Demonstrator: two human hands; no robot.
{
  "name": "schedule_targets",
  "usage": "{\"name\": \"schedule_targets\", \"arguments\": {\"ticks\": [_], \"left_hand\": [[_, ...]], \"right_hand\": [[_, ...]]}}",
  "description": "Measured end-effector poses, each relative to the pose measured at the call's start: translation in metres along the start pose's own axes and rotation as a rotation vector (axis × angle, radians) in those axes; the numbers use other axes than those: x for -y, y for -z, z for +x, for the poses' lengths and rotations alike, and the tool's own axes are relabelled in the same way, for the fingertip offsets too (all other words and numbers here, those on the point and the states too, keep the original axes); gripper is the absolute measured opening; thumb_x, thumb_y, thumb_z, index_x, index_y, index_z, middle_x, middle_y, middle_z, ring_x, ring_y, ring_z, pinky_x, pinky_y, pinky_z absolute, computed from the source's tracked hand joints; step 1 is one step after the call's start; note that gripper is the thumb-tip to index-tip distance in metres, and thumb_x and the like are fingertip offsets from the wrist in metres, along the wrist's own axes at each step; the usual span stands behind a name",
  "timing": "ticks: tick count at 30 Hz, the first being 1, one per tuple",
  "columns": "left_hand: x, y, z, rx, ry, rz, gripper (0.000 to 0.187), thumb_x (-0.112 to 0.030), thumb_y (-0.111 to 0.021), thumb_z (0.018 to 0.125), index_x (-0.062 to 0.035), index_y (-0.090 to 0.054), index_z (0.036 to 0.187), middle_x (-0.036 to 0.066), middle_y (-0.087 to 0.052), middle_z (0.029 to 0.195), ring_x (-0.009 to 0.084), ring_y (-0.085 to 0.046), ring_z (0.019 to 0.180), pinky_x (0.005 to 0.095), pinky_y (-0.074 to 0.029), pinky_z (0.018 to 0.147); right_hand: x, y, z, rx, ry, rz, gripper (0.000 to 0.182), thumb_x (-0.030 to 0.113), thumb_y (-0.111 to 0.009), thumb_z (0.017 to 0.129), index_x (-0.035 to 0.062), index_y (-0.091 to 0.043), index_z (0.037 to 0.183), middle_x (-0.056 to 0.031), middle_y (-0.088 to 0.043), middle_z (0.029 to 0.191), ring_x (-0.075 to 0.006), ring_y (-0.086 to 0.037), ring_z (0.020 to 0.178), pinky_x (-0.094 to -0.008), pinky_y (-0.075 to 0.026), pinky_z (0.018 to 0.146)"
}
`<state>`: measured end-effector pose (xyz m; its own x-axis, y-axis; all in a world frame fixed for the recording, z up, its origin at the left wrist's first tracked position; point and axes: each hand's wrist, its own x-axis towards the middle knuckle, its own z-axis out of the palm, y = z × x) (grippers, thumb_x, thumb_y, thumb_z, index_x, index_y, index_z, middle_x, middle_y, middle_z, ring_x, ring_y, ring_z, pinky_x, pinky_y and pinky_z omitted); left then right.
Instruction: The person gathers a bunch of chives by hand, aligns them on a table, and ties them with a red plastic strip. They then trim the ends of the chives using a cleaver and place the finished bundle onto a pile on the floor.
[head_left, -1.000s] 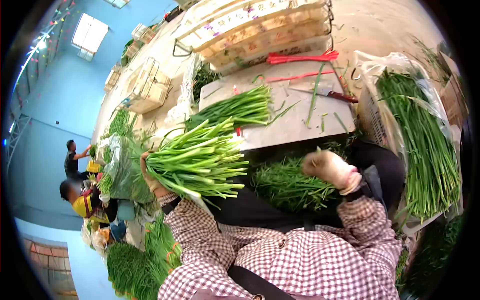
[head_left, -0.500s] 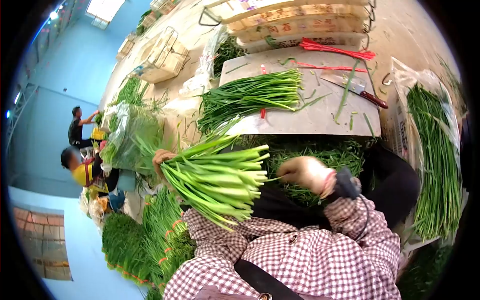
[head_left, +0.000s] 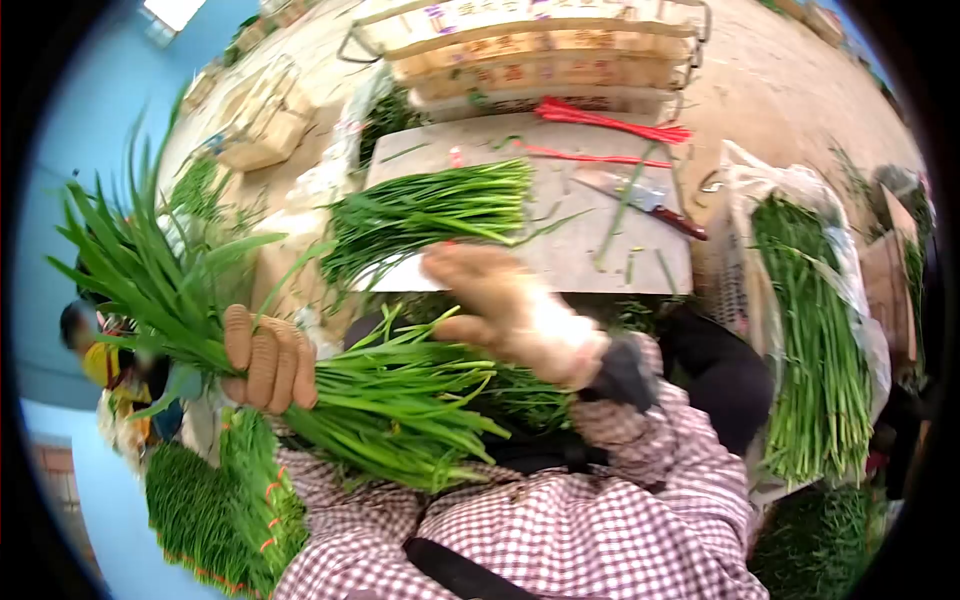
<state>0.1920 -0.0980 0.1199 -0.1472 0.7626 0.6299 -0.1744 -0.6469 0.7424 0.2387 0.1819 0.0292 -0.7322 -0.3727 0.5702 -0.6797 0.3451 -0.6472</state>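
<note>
My left hand [head_left: 268,362], in a brown glove, is wrapped round a bunch of garlic chives [head_left: 395,410]. Long leaves fan out on the left side of the fist, and the other end points right, across my lap. My right hand [head_left: 510,312], in a pale glove and smeared by motion, reaches over the near edge of the board [head_left: 560,270] with fingers stretched out and nothing in them. Just beyond it a pile of chives [head_left: 440,205] lies on the board. A knife [head_left: 650,205] with a dark red handle rests at the board's right.
Red ties [head_left: 610,122] lie at the board's far edge, before stacked crates [head_left: 540,60]. On the right stands a plastic-lined crate [head_left: 735,220] full of chives. Tied bundles [head_left: 200,510] lie at lower left, near a person in yellow [head_left: 100,362].
My left hand has moved left and down, and the bunch now shows its long leaves on the left. The right hand has moved left and up, its fingers opening out. The view has shifted.
</note>
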Motion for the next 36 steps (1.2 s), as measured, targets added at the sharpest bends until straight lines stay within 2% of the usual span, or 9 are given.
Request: {"name": "schedule_targets", "arguments": {"ticks": [4, 8, 11, 14, 21, 23, 29, 34, 36], "left_hand": [[0.024, 0.007, 0.066, 0.002, 0.057, -0.094, 0.024, 0.001, -0.062, 0.088, -0.0069, -0.042, 0.098, 0.007, -0.064, 0.069, 0.0207, -0.066, 0.062, 0.0453, -0.059, 0.078], [0.067, 0.011, 0.11, -0.408, -0.085, -0.093, 0.026, -0.007, -0.066, 0.085, -0.006, -0.041, 0.094, 0.001, -0.051, 0.059, 0.0168, -0.056, 0.052, 0.0464, -0.06, 0.075], [0.08, 0.028, 0.126, -0.462, -0.088, -0.122, 0.029, -0.008, -0.069, 0.083, -0.0034, -0.044, 0.097, 0.002, -0.048, 0.059, 0.0175, -0.055, 0.052, 0.0475, -0.06, 0.071], [0.085, 0.034, 0.131, -0.378, -0.067, -0.115, 0.03, -0.007, -0.069, 0.083, -0.0004, -0.047, 0.102, 0.004, -0.051, 0.061, 0.0202, -0.057, 0.053, 0.0493, -0.06, 0.073], [0.09, 0.019, 0.109, -0.507, -0.011, -0.203, 0.03, -0.002, -0.067, 0.08, 0.002, -0.048, 0.103, 0.011, -0.055, 0.063, 0.0262, -0.061, 0.057, 0.0539, -0.059, 0.075], [0.091, 0.024, 0.097, -0.528, -0.021, -0.244, 0.031, -0.002, -0.068, 0.079, 0.0018, -0.049, 0.103, 0.01, -0.054, 0.061, 0.0258, -0.06, 0.055, 0.0543, -0.059, 0.074], [0.1, 0.036, 0.09, -0.531, -0.024, -0.318, 0.028, -0.008, -0.061, 0.08, 0.0001, -0.052, 0.105, 0.004, -0.048, 0.06, 0.0204, -0.053, 0.052, 0.0453, -0.059, 0.066], [0.121, 0.032, 0.131, -0.667, 0.222, -0.219, 0.028, -0.019, -0.058, 0.087, -0.0033, -0.044, 0.104, 0.0, -0.041, 0.07, 0.0151, -0.048, 0.059, 0.0425, -0.059, 0.071], [0.131, 0.033, 0.146, -0.619, 0.259, -0.243, 0.038, -0.024, -0.059, 0.088, -0.0003, -0.044, 0.113, 0.001, -0.042, 0.075, 0.0157, -0.049, 0.063, 0.0431, -0.059, 0.077]], "right_hand": [[0.006, 0.003, 0.004, 0.406, -0.286, 0.971, 0.051, 0.038, -0.048, 0.103, 0.0043, -0.049, 0.141, -0.0153, -0.06, 0.131, -0.0221, -0.056, 0.119, -0.0292, -0.041, 0.104], [-0.005, 0.037, -0.034, 0.309, -0.554, 1.537, 0.044, 0.031, -0.047, 0.104, 0.0008, -0.052, 0.137, -0.0102, -0.061, 0.128, -0.0168, -0.058, 0.112, -0.0262, -0.045, 0.098], [-0.08, 0.061, -0.068, -0.08, -0.809, 0.82, 0.048, 0.029, -0.061, 0.095, 0.0034, -0.054, 0.135, -0.0155, -0.059, 0.132, -0.0223, -0.059, 0.116, -0.0332, -0.047, 0.1], [-0.16, 0.079, -0.081, 0.149, -0.555, -0.434, 0.056, 0.032, -0.066, 0.088, 0.0129, -0.052, 0.139, -0.016, -0.046, 0.145, -0.0337, -0.042, 0.135, -0.0436, -0.033, 0.111], [-0.207, 0.042, -0.014, 0.354, -0.595, -0.504, 0.04, 0.033, -0.072, 0.075, 0.0193, -0.07, 0.112, -0.008, -0.053, 0.14, -0.0278, -0.044, 0.133, -0.0451, -0.029, 0.112], [-0.217, 0.043, -0.028, 0.325, -0.356, -0.477, 0.025, 0.03, -0.07, 0.076, 0.014, -0.071, 0.094, -0.0075, -0.063, 0.113, -0.0278, -0.054, 0.116, -0.0436, -0.036, 0.103], [-0.191, 0.073, -0.146, -0.072, -1.047, -0.491, 0.017, 0.028, -0.068, 0.085, 0.0111, -0.071, 0.082, -0.009, -0.064, 0.076, -0.0298, -0.059, 0.068, -0.0441, -0.049, 0.067], [-0.004, 0.071, -0.149, 0.973, -1.217, -0.035, 0.048, 0.032, -0.072, 0.084, 0.0075, -0.064, 0.124, -0.013, -0.066, 0.123, -0.0281, -0.062, 0.113, -0.0352, -0.046, 0.099], [-0.014, 0.082, -0.197, 0.345, -1.083, -0.099, 0.037, 0.024, -0.072, 0.086, 0.0063, -0.067, 0.118, -0.0132, -0.067, 0.115, -0.0269, -0.065, 0.105, -0.0333, -0.049, 0.094]]}}
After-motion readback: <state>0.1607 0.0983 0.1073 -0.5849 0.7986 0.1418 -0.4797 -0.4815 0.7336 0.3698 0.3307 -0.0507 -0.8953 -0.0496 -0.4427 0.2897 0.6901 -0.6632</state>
